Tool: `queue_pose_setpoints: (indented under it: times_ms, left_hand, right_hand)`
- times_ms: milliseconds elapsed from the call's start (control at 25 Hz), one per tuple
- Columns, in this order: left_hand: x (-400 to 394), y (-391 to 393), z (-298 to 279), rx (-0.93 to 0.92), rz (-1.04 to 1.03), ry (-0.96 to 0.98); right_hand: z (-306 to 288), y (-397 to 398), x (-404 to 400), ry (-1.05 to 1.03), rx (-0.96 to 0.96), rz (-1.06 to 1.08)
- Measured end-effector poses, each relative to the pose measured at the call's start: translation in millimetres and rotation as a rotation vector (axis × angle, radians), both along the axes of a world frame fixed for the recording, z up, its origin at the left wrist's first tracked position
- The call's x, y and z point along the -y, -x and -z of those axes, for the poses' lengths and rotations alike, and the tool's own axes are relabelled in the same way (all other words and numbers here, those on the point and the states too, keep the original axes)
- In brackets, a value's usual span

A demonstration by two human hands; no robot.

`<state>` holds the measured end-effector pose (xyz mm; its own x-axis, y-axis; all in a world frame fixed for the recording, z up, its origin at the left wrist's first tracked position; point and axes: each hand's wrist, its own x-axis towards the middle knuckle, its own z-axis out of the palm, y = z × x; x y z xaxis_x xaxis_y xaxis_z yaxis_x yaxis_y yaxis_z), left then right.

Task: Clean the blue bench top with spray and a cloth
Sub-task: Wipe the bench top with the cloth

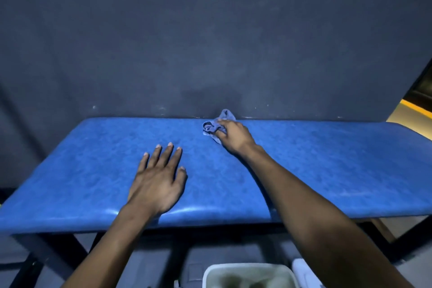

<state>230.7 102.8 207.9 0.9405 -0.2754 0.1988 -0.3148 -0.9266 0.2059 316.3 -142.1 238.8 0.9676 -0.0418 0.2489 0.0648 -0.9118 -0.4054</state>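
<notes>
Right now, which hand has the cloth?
The right hand, at the bench top's far edge, is closed around the bunched blue cloth. The left hand lies flat, fingers spread, holding nothing.

Both arms bare from the bottom frame edge up to the hands, no sleeve or cuff showing anywhere. Left hand: no glove, ring, watch or wrist strap; nails short and pale, knuckles and tendons visible across the back. Right hand: also ungloved, wrist plain, long forearm lit unevenly and darker toward its near end.
</notes>
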Motion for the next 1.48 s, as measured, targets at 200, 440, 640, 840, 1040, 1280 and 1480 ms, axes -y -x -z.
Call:
queue_pose_setpoints:
  times_ms: [200,440,640,840,1040,1280,1480]
  left_hand:
    - [1.2,1.5,-2.4,0.002,-0.001,-0.003]
    - [0.4,3.2,-2.0,0.009,-0.033,0.016]
    - [1.3,2.3,-2.9,0.014,-0.03,0.029]
    - [-1.2,1.4,-1.8,0.054,-0.021,0.017]
    - [-1.7,0.3,0.8,0.054,-0.028,-0.002]
    - [3.0,-0.3,-0.1,0.016,-0.025,-0.018]
    - [1.7,-2.9,0.4,0.007,-0.013,-0.026]
  right_hand:
    - [-0.4,52.6,-24.8,-0.011,0.013,-0.186]
    - [2.1,165.1,62.0,-0.002,-0.007,-0.24]
    - [-10.0,69.7,68.1,-0.016,-0.037,0.217]
    - [-3.6,36.1,-12.6,-0.022,0.013,-0.15]
    - [1.1,162.4,63.7,-0.049,-0.019,-0.24]
    - [-13.1,124.7,162.9,-0.013,-0.019,0.33]
    - [1.9,36.9,60.8,-0.108,-0.007,0.101]
